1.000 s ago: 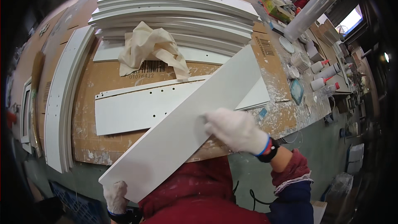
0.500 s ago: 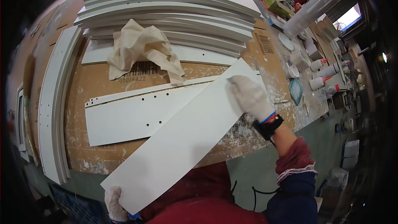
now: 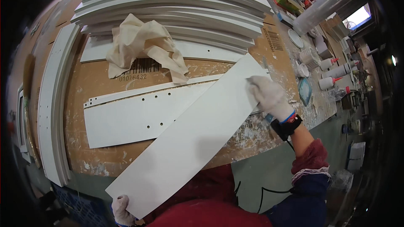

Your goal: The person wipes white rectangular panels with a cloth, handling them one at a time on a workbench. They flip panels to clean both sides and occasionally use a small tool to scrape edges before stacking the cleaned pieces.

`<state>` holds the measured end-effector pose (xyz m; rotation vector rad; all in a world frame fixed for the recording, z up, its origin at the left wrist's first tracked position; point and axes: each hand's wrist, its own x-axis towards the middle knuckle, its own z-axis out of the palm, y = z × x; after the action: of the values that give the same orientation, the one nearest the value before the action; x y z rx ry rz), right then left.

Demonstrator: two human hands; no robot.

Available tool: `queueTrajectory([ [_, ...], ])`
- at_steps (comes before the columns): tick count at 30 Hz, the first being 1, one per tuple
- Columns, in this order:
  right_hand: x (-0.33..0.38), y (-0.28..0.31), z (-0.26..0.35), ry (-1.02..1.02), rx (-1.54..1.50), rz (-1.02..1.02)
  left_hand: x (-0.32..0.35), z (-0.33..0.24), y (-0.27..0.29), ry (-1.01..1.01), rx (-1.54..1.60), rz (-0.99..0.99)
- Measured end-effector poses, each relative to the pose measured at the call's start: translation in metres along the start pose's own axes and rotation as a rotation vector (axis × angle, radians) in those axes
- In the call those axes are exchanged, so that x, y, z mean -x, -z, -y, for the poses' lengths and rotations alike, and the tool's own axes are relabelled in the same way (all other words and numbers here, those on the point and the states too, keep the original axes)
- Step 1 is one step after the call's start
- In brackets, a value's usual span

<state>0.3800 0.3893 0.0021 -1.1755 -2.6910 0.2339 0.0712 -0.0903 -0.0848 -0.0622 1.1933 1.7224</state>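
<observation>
A long white panel slants from lower left to upper right in front of me, its far end above the worktable. Its near-left corner is in the grip of my left hand, gloved in white, thumb on top. My right hand, also gloved, lies over the panel's far right edge with its fingers bent and pressed together on the upper face. Whatever those fingers may hold is hidden. Partly under the slanted panel lies a second white panel with small holes and a groove along its far edge.
A stack of white boards lies at the back, with a crumpled cream cloth before it. More boards stand along the left. Cardboard covers the table. Glue bottles and a clear plastic roll are at the right.
My right hand has slid rightward across the panel toward its edge. The panel's far end has shifted slightly farther away. My left hand keeps its grip on the near corner.
</observation>
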Motion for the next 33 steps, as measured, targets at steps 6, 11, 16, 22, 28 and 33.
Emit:
queueTrajectory([
  [6, -0.009, 0.036, -0.082, -0.386, 0.278, -0.04, -0.011, -0.014, -0.042, 0.052, -0.043, -0.084],
  [11, -0.031, 0.015, 0.044, 0.198, -0.152, -0.065, -0.013, -0.014, -0.035, -0.033, -0.099, -0.107],
  [16, -0.034, -0.01, 0.132, 0.497, -0.011, 0.242, -0.028, -0.026, -0.061, -0.099, -0.163, -0.044],
  [22, -0.061, -0.011, 0.069, 0.218, -0.1, 0.208, -0.037, -0.033, -0.045, -0.125, -0.248, -0.084],
  [28, -0.047, 0.017, -0.09, -0.397, 0.236, -0.004, -0.041, -0.033, -0.024, -0.043, -0.229, -0.028],
  [33, -0.028, 0.027, -0.087, -0.411, 0.19, -0.119, -0.035, -0.022, -0.042, -0.033, -0.133, -0.063],
])
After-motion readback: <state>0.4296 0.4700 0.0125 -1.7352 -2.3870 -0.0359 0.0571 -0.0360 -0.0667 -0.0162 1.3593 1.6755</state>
